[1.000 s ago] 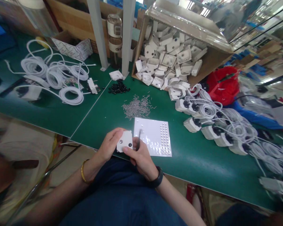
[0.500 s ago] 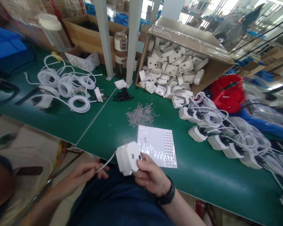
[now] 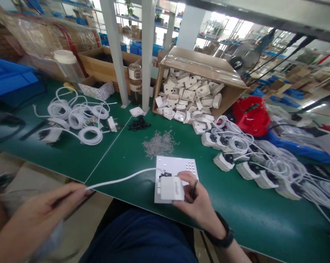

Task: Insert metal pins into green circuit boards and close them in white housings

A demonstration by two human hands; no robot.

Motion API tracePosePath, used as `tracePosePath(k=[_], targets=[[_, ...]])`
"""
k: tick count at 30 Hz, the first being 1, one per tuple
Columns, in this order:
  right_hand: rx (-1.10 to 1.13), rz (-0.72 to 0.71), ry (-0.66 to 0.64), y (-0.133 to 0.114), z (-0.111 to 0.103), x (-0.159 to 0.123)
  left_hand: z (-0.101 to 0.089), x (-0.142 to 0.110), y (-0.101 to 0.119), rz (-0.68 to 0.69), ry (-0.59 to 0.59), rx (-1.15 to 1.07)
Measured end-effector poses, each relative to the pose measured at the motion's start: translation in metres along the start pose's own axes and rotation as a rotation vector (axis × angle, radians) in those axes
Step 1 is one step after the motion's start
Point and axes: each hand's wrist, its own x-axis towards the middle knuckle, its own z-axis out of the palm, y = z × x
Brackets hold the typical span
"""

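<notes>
My right hand grips a white plastic plug housing over the near edge of the green bench, with a dark thin tool tucked between its fingers. A white cord runs from the housing to my left hand, which pinches it well off to the left, beyond the bench edge. Under the housing lies a white sheet carrying rows of small dots.
A tipped cardboard box spills white housings at the back. Corded plugs pile up on the right, coiled white cables on the left. A heap of small metal pins and black bits lie mid-bench, behind them two grey posts.
My left hand let go of the housing and drew the cord out to the left. My right hand turned the housing over and lowered it above the sheet. The camera tilted up.
</notes>
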Motion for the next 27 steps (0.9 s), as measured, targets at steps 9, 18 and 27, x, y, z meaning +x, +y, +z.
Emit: tracePosePath(k=[9,18,27], targets=[[-1.231,-0.499,0.121,0.052,0.003,0.036,0.029,0.128,0.124,0.678,0.161,0.612],[-0.812,-0.269,-0.093,0.052,0.004,0.016,0.109,0.166,0.092,0.713,0.204,0.477],[-0.608,0.296,0.283,0.079,-0.064,0.136,0.166,0.106,0.078,0.324,0.125,0.089]])
